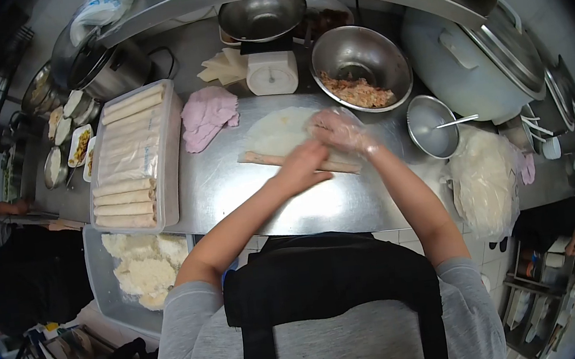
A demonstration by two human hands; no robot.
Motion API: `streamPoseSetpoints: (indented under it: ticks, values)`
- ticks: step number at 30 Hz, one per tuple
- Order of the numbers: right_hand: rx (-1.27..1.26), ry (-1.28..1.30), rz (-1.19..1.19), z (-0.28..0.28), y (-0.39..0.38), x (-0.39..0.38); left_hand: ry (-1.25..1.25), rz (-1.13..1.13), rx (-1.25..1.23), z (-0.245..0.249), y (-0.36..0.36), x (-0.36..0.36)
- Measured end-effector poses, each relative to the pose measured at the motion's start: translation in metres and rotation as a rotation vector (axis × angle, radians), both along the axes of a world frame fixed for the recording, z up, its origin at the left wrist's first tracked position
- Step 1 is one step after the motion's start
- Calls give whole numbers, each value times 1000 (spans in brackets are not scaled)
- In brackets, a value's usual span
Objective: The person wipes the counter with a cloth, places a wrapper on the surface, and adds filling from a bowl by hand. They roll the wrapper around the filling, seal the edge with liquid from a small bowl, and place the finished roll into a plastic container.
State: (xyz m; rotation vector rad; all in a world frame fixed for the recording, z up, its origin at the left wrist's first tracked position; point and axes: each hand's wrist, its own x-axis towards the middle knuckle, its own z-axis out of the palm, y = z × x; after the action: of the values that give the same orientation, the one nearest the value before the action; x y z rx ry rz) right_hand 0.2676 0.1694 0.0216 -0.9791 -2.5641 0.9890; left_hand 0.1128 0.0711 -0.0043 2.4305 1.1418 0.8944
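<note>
In the head view, a thin, pale round wrapper (271,130) lies on the steel worktop. Along its near edge runs a long, slim spring roll (257,158). My left hand (302,166) is bare and reaches across the roll's middle, fingers extended and thumb apart. Just beyond it, my right hand (340,131), in a clear plastic glove, is over the right part of the wrapper. Its fingers are blurred, so whether they pinch the sheet cannot be seen. The roll's right end (343,167) shows past my left thumb.
A plastic box (173,143) of stacked rolls stands left, beside a pink cloth (209,116). Behind are a white scale (272,73) and a steel bowl (394,61) with filling. A smaller bowl (432,138) and plastic bag (483,185) sit right. Other people work at both sides.
</note>
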Motion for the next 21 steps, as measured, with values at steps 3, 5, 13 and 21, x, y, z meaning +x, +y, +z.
streamPoseSetpoints:
  ticks: [3, 5, 13, 21]
  values:
    - [-12, -132, 52, 12, -34, -6, 172, 141, -235, 13, -6, -49]
    - [-79, -275, -103, 15, -55, -29, 159, 141, -265, 13, -5, -61]
    - [-4, -363, -208, 10, -66, 7, 228, 133, -180, 8, -7, -90]
    - [177, -264, -197, -3, -72, -37, 188, 37, -84, 1, 0, -69]
